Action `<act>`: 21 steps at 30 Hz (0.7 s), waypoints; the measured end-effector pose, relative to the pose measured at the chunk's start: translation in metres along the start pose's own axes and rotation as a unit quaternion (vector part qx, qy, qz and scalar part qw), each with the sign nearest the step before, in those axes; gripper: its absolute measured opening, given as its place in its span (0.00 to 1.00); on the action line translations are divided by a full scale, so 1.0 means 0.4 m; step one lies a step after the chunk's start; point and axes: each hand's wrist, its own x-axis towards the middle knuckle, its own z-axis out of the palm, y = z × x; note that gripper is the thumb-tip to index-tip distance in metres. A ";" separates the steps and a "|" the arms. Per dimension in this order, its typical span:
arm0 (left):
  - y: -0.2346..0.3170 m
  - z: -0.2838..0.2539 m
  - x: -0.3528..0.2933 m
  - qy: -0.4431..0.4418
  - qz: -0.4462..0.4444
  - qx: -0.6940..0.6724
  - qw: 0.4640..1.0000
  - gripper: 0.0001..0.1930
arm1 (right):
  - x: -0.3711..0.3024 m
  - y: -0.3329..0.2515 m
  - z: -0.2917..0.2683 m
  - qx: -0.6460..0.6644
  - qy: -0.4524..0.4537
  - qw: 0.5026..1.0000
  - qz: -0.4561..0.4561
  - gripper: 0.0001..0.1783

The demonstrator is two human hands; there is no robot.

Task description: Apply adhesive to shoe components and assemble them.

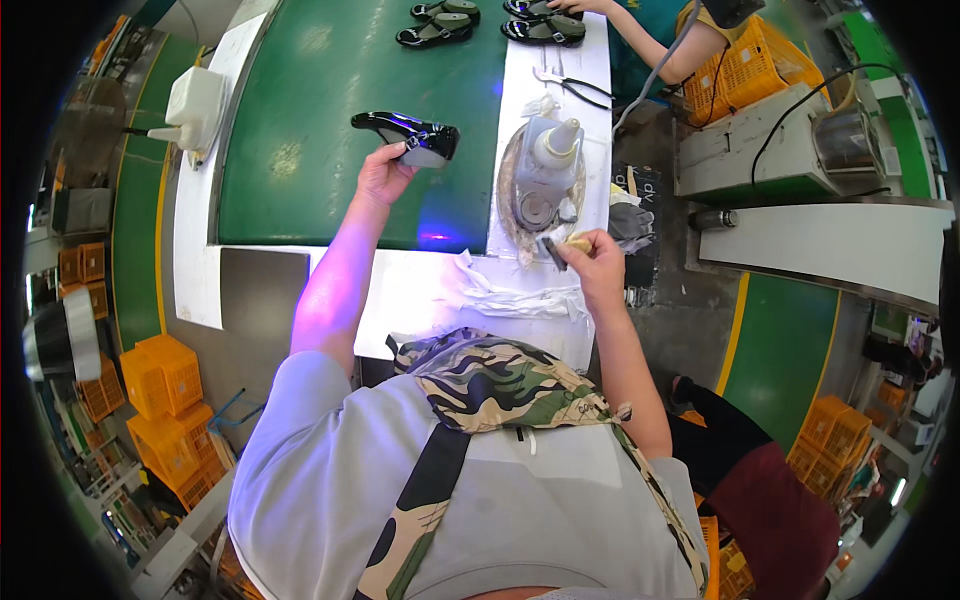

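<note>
My left hand [386,176] is closed round the sole side of a glossy black shoe [420,135], holding it above the green belt [330,190] with the toe toward the left. A small buckle shows on its strap. Over on the right, my right hand [602,268] pinches a small tool [556,256] with a dark flat end and a pale yellow part; its exact kind is hard to make out. The tool is close to the near rim of a stained oval tray [512,225]. In that tray stands a translucent bottle [552,155] with a nozzle, beside a round dark roll.
Crumpled white cloth or paper [520,292] lies on the near white ledge. Pliers [575,85] rest farther along the right ledge. More black shoes [437,32] stand at the far end, where another person's hand [580,6] touches one. A white container [195,105] stands left.
</note>
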 end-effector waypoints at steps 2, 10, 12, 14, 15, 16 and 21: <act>0.035 0.106 -0.104 -0.127 0.032 -0.004 0.991 0.26 | 0.021 -0.033 0.023 0.005 -0.011 1.000 -0.024 0.10; 0.027 0.242 -0.413 -0.002 0.420 0.578 0.699 0.25 | 0.067 -0.237 0.230 -0.042 -0.091 0.985 -0.142 0.11; 0.043 0.218 -0.465 -0.061 0.531 0.555 0.637 0.26 | 0.052 -0.271 0.302 -0.018 -0.129 0.979 -0.154 0.11; 0.088 0.210 -0.528 -0.105 0.555 0.603 0.564 0.26 | 0.035 -0.289 0.365 -0.016 -0.181 0.968 -0.171 0.12; 0.100 0.212 -0.556 -0.099 0.557 0.604 0.561 0.26 | 0.023 -0.293 0.390 -0.015 -0.187 0.967 -0.173 0.12; 0.112 0.211 -0.587 -0.106 0.565 0.616 0.540 0.26 | 0.011 -0.295 0.419 -0.015 -0.203 0.962 -0.180 0.12; 0.139 0.196 -0.729 -0.071 0.591 0.643 0.481 0.26 | -0.056 -0.298 0.540 -0.045 -0.226 0.946 -0.227 0.11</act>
